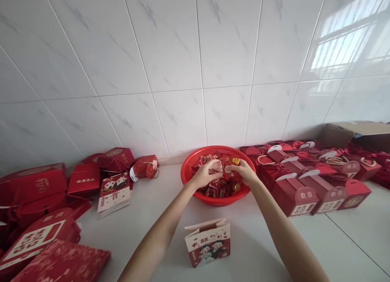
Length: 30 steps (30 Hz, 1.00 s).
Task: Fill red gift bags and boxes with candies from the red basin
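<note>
Both of my hands are over a round red plastic basket [219, 201] that holds many wrapped candies [217, 190]. My left hand [207, 174] has its fingers closed around a pale-wrapped piece at the basket's left part. At the right part, my right hand [244, 172] pinches a red wrapper [229, 168] with a gold mark. The two hands are close together but apart. On the counter in front of the basket, between my forearms, stands a small open-topped box [210, 245] with a cartoon couple on it.
Rows of red gift boxes [295, 194] stand at the right, with a cardboard box [359, 131] behind them. Several red boxes and bags [83, 179] lie at the left. A tiled wall [176, 111] runs behind the basket.
</note>
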### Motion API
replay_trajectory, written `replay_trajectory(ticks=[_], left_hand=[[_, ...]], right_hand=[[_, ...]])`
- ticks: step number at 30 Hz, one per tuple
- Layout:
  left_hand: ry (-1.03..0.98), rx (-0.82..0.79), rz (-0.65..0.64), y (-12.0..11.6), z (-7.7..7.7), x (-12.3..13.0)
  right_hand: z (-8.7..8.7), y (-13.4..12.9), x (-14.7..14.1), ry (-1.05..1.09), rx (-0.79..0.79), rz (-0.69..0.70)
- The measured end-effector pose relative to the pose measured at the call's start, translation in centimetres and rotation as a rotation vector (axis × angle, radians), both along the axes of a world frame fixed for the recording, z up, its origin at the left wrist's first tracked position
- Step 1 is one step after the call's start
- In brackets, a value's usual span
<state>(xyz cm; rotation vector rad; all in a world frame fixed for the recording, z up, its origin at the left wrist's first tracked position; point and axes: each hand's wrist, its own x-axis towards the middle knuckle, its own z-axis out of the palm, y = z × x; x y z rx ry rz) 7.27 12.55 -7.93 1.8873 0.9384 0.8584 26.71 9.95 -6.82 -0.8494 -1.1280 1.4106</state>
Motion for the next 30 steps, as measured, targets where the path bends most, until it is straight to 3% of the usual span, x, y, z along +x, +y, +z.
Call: replay_trajectory(ticks=[5,11,19,25,30], left_hand=[[0.013,0.022,0.014,0.04,0.02,0.06],[-0.030,0.186,0.172,-0.12,0.51,0.12],[0.019,0.194,0.078,-0.33,0.72,0.45],[-0.016,0.206,0.150,-0.17,0.68,0.33],[-0.095,0.148,0.119,0.03,0.50,0.29]], right_hand=[[-0.01,-0.05,-0.08,-0.106,0.019,0.071],[-0.04,-0.19,-0.09,-0.119,0.002,0.146],[0.24,-0.27,-0.18,-0.104,-0.004,0.162],[-0.02,-0.10,-0.15,-0.092,-0.027,0.134],[0.27,-0.35,-0.21,-0.081,0.015,0.108]])
